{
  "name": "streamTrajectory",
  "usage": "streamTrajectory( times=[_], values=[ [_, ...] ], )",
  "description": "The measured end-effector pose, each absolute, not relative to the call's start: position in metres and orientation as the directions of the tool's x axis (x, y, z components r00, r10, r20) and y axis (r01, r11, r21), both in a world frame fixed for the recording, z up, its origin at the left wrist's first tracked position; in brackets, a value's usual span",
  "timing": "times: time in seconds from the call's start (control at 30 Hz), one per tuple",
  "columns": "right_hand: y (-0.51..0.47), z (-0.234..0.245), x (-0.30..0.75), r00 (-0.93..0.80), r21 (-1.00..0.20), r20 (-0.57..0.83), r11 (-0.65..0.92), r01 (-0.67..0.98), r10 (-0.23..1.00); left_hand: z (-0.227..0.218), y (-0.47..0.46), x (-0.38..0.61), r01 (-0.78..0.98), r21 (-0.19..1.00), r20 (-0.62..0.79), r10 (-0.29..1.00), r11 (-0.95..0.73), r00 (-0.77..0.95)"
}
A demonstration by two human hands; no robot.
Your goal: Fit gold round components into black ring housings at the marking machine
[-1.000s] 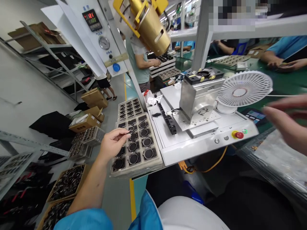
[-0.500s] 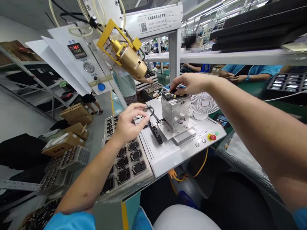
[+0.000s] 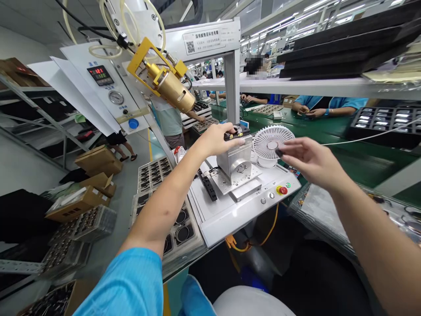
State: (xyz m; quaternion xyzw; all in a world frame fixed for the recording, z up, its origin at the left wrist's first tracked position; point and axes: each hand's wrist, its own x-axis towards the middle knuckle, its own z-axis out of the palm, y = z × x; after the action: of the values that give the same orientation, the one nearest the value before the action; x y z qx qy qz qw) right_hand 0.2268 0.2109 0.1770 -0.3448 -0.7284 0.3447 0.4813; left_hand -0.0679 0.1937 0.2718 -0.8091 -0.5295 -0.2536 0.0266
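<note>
My left hand (image 3: 219, 138) reaches over the metal block (image 3: 237, 162) and lies closed on the black fixture (image 3: 239, 130) on top of it. The black ring it carried is hidden under its fingers. My right hand (image 3: 304, 159) hovers in front of the small white fan (image 3: 270, 141), to the right of the block. Its thumb and fingers pinch a small dark part (image 3: 279, 152). A tray of black rings (image 3: 179, 219) lies below my left forearm, left of the white machine base (image 3: 230, 210).
A gold cylinder head (image 3: 173, 90) hangs tilted above the block, beside a white control panel (image 3: 105, 79). A red button (image 3: 282, 190) sits on the base's front. Cardboard boxes (image 3: 94, 160) and more trays stand at the left. Other people work across the green table (image 3: 329, 131).
My left hand has carried the black ring from above the tray to the fixture. My right hand has left the fixture and drawn back right with a small dark part.
</note>
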Motion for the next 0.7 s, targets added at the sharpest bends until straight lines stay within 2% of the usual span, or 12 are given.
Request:
streamTrajectory(
  times=[0.1,0.2,0.3,0.43,0.53,0.63,0.7],
  values=[
    [0.199,0.132,0.256,-0.202,-0.939,0.072,0.135,0.315,0.977,0.262,0.19,-0.072,0.852,0.186,0.43,0.82,-0.49,0.377],
    [0.192,0.09,0.266,-0.15,-0.909,-0.258,-0.187,0.372,0.955,0.254,0.189,-0.07,0.852,0.191,0.443,0.817,-0.488,0.37],
    [0.189,0.051,0.263,-0.144,-0.853,-0.422,-0.339,0.397,0.895,0.25,0.173,-0.068,0.845,0.184,0.433,0.813,-0.502,0.389],
    [0.193,0.009,0.256,-0.113,-0.835,-0.429,-0.345,0.429,0.896,0.242,0.111,-0.071,0.83,0.141,0.433,0.787,-0.54,0.439],
    [0.197,-0.007,0.256,-0.119,-0.834,-0.398,-0.304,0.46,0.91,0.226,0.047,-0.071,0.756,0.199,0.43,0.749,-0.624,0.505],
    [0.205,-0.013,0.265,-0.122,-0.829,-0.38,-0.28,0.484,0.917,0.196,-0.005,-0.067,0.65,0.412,0.392,0.769,-0.638,0.505],
    [0.209,-0.017,0.275,-0.159,-0.863,-0.272,-0.167,0.478,0.949,0.166,-0.026,-0.059,0.542,0.623,0.355,0.822,-0.563,0.446]
  ],
)
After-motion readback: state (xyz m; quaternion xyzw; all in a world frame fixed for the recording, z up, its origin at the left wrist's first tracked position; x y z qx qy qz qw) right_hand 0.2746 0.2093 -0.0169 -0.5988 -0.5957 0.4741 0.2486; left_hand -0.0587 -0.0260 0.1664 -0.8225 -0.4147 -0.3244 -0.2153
